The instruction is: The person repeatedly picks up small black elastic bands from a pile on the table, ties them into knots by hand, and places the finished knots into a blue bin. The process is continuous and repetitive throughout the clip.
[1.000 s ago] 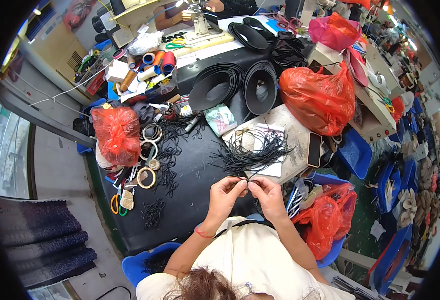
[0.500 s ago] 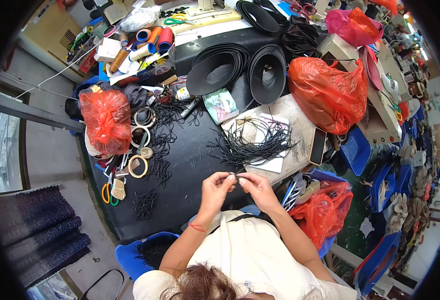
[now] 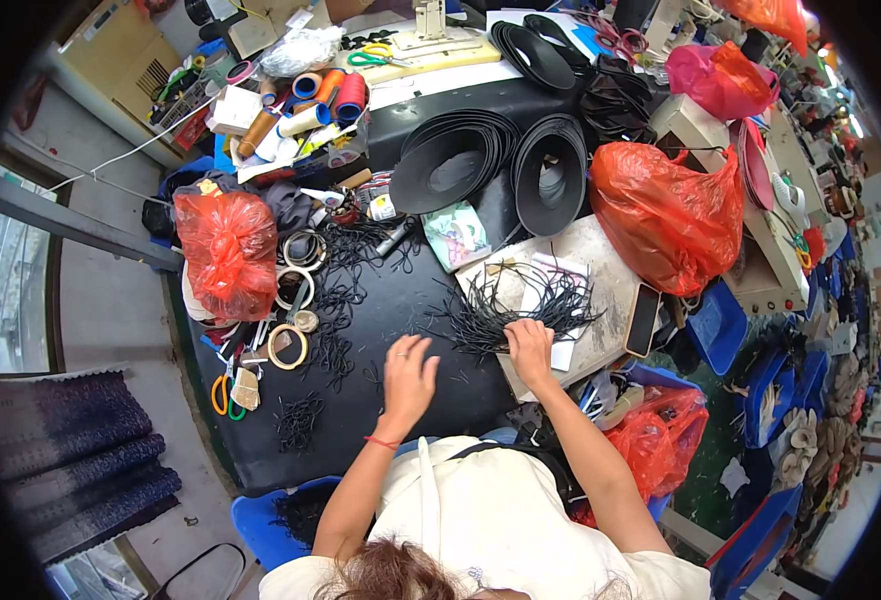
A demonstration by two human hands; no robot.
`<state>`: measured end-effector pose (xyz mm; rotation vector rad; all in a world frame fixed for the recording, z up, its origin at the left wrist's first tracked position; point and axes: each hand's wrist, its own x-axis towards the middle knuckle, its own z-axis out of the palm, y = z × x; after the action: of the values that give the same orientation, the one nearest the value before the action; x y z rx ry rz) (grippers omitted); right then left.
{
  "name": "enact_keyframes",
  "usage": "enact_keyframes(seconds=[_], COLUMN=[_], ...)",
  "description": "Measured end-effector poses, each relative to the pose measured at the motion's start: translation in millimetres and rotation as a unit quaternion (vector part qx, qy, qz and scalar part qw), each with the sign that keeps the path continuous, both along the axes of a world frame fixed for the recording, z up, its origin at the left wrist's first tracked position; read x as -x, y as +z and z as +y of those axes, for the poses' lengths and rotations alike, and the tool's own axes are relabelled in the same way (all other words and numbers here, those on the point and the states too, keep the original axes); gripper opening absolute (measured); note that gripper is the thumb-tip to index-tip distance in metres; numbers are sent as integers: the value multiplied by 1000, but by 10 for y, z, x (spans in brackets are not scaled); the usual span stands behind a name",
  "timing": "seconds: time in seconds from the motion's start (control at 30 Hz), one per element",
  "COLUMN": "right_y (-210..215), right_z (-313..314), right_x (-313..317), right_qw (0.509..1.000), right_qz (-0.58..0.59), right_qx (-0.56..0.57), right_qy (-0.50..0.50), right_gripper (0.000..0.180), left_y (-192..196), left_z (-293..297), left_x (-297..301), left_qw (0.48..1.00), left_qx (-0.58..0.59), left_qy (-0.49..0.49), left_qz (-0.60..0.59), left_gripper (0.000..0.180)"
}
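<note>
Black cords (image 3: 521,305), thin and tangled, lay in a loose heap on a pale board (image 3: 611,290), and that heap was the landmark for everything else. Right on its near edge the right hand (image 3: 531,350) pressed down into the strands, fingers curled among them; whether it had actually pinched one strand could not be told from above. Nearer the person and to the left of the heap, the left hand (image 3: 408,375) hovered over the black table (image 3: 401,300) with fingers spread and nothing in it. Further left of the heap, short black loops (image 3: 336,300) were scattered across the table, and beyond them sat a red plastic bag (image 3: 226,250) with tape rings (image 3: 289,345) beside it. Behind the heap stood coiled black strips (image 3: 456,165), and to its right a bigger red bag (image 3: 666,215) and a dark phone (image 3: 643,320). By the look of them the cords were light, limp and slightly springy, likely to snag on each other, so a single one would best be picked by a free end at the heap's fringe, pinched between thumb and forefinger and drawn out sideways rather than lifted from the middle.
</note>
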<state>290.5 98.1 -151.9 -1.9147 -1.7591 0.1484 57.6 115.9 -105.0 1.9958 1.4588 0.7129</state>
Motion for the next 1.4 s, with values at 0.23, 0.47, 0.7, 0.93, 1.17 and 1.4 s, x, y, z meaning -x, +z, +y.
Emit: enact_keyframes(seconds=[0.23, 0.47, 0.7, 0.93, 1.17, 1.4], right_y=[689, 1526, 1690, 1767, 1694, 1650], right_z=[-6, -205, -402, -450, -529, -572], right_x=[23, 135, 55, 144, 506, 560], right_qw=[993, 981, 982, 972, 958, 905], right_qz=[64, 154, 120, 161, 277, 425], right_qx=[-84, -114, -143, -149, -76, -1], right_qy=[55, 18, 24, -80, 13, -33], right_gripper=[11, 20, 19, 12, 12, 15], left_y=[486, 840, 1066, 1104, 1104, 1010], left_z=[356, 205, -8, -256, -280, -306], left_x=[-733, -778, -606, -515, -616, -538], left_qw=[978, 808, 752, 781, 755, 802], left_qx=[-119, 439, 505, 468, 456, 402], left_qy=[-174, -136, -119, -96, 15, -8], left_qz=[12, -368, -408, -402, -471, -441], left_gripper=[31, 28, 24, 21, 20, 21])
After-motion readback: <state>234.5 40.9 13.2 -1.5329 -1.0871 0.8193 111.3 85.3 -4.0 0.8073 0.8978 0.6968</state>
